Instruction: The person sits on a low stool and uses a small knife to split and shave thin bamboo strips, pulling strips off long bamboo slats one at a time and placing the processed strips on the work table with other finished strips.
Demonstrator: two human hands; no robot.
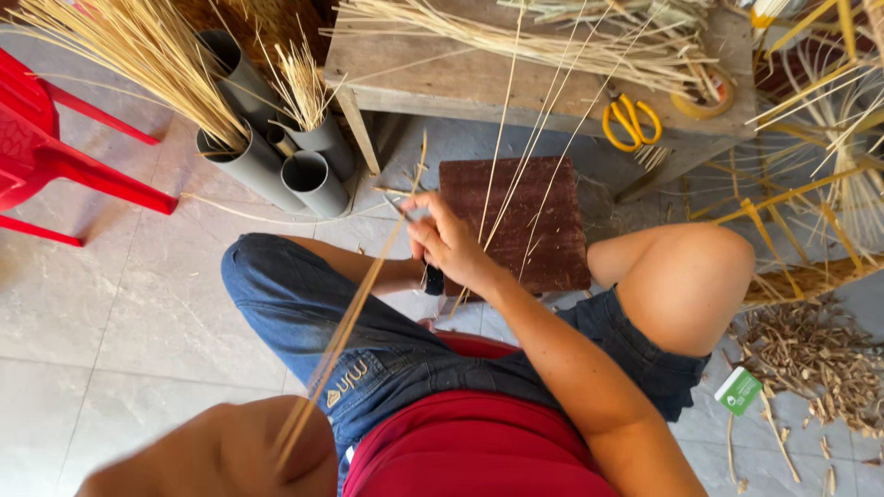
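Gripping reed strip (354,304), L hand (230,451) near frame edge, R hand (447,241) mid-strip.

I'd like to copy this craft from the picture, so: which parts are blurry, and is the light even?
In the head view, the left hand at the bottom edge is smeared and out of focus, and so is the near end of the thin strip it grips; the right hand, yellow scissors and grey tubes look sharp; daylight is soft and even, shadows faint, and straight edges bow towards the corners.
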